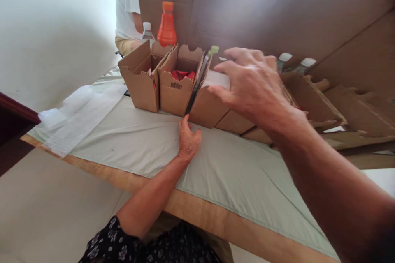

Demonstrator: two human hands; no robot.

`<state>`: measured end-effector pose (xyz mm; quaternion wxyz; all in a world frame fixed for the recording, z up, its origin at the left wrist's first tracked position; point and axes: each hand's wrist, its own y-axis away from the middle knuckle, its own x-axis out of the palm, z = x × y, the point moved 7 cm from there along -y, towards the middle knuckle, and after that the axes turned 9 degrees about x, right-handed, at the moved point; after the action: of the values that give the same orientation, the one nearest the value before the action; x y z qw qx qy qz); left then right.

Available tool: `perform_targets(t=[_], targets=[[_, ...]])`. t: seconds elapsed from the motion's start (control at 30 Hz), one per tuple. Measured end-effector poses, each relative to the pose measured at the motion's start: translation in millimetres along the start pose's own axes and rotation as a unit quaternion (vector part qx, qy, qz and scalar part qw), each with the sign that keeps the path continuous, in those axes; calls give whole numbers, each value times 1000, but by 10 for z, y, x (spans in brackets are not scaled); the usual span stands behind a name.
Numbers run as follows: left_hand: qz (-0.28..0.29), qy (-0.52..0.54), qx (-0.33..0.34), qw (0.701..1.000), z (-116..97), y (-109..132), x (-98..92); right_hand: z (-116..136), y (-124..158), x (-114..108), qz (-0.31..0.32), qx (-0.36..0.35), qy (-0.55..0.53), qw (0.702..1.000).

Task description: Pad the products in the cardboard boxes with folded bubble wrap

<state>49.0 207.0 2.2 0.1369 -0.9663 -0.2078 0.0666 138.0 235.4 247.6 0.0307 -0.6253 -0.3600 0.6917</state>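
Note:
My left hand [189,136] rests low at the front of a row of cardboard boxes. Its fingertips touch the lower end of a thin dark strip [191,102] wedged upright between two boxes, and its thumb stands apart. Over the box [208,107] to the right of that gap hovers my right hand [251,76], slightly blurred, with fingers and thumb spread. White foam wrap [217,79] shows in that box beside my right thumb. The box [174,96] left of the strip contains a red packet [182,74]. My right hand and forearm cover part of the row.
Another open box [142,90] stands at the left end; more boxes [321,98] continue rightward. An orange bottle [167,24] and several other bottles rise behind. White foam sheets [86,111] lie on the cloth-covered table [228,164]. A tall cardboard panel [247,12] stands behind, with a person [126,12] partly visible.

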Motion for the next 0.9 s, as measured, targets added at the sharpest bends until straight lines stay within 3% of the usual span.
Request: perform_targets(t=[0.13,0.27,0.33,0.4,0.53,0.6,0.67,0.73,0.83,0.9], targets=[[-53,-3,-16,998,-95,-67,-143,591,-359,402,47,-47,13,998],[-108,4,14,994,-410,2,-552,827,-566,754,103,-28,33,994],[-139,8,54,989,-591,163,-868,916,-478,683,109,-38,21,993],[-167,8,88,982,-719,390,-1207,1004,-229,467,109,-61,6,992],[-196,-7,87,977,-760,835,-1753,1079,640,-128,125,-163,-57,977],[-173,-22,86,981,-761,990,-1873,921,1070,-394,132,-186,-102,968],[-135,-29,90,986,-775,1115,-1891,586,1383,-610,118,-162,-137,970],[-100,-26,91,990,-786,1233,-1853,109,1603,-776,74,-91,-117,986],[-74,-30,53,995,-748,1398,-1776,-678,1960,-975,-26,77,-82,993],[-47,-37,24,998,-705,1486,-1709,-983,2273,-922,-25,134,-104,985]])
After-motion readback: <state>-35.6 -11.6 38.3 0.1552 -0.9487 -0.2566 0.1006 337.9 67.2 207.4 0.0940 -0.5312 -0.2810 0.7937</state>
